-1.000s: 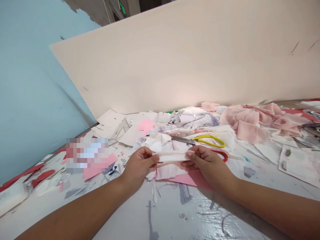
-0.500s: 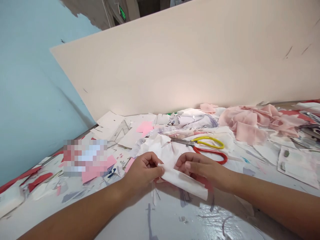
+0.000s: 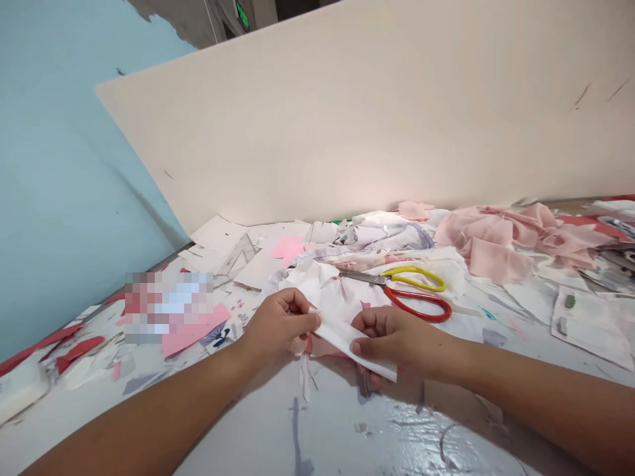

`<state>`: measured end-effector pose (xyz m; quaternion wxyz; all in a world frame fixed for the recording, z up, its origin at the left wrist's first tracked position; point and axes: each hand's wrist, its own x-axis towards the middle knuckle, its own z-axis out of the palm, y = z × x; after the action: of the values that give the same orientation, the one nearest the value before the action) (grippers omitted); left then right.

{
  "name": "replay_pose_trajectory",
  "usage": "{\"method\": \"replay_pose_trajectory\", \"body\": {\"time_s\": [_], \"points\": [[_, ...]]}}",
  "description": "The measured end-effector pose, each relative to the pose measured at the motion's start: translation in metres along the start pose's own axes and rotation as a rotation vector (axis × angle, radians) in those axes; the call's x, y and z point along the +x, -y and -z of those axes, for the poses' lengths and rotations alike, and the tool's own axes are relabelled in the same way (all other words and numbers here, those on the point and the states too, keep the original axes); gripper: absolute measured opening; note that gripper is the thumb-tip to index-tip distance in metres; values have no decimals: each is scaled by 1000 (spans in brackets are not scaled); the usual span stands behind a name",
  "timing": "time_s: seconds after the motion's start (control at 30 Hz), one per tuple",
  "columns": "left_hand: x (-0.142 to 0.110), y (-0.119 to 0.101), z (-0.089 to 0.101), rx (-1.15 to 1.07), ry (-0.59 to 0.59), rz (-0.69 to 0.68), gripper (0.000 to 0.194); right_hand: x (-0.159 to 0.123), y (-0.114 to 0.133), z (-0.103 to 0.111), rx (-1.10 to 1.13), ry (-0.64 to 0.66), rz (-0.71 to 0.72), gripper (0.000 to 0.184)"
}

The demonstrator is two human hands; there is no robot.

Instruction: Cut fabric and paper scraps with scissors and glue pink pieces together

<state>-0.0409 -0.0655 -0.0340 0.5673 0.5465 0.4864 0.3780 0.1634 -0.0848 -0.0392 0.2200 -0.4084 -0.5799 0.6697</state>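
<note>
A folded strip of white fabric [image 3: 342,336] slants between my two hands, above the table's front part. My left hand [image 3: 280,324] pinches its left end between thumb and fingers. Along the strip's right half, my right hand [image 3: 391,337] is closed on it, thumb on top and fingertips partly hidden beneath. Crumpled white cloth [image 3: 315,284] lies just behind the strip. Right behind my hands rest scissors [image 3: 384,280] with one yellow and one red handle, blades pointing left. Some pink and red cloth shows under the strip.
Scraps cover the white tabletop [image 3: 238,430]. Pink fabric [image 3: 496,238] is heaped at the back right, and a flat white piece [image 3: 590,324] lies at the right. Pink paper [image 3: 196,330] lies left. A cream board [image 3: 347,132] stands behind, beside a blue wall [image 3: 59,165].
My right hand has moved down onto the strip, its thumb now pressing on the right half. The strip's right end has shifted slightly left and up. My left hand keeps its pinch.
</note>
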Motion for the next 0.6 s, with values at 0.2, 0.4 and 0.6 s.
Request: {"method": "replay_pose_trajectory", "body": {"time_s": [0.2,0.4,0.6], "points": [[1,-2,3,-23,-118,-60,19,-2,4,17,-28,-162,3,11],[-1,1,-1,-26,-153,-71,21,0,6,20,114,-353,88,12],[-6,4,-3,58,-194,-119,22,1,-4,11,327,-345,137,19]]}}
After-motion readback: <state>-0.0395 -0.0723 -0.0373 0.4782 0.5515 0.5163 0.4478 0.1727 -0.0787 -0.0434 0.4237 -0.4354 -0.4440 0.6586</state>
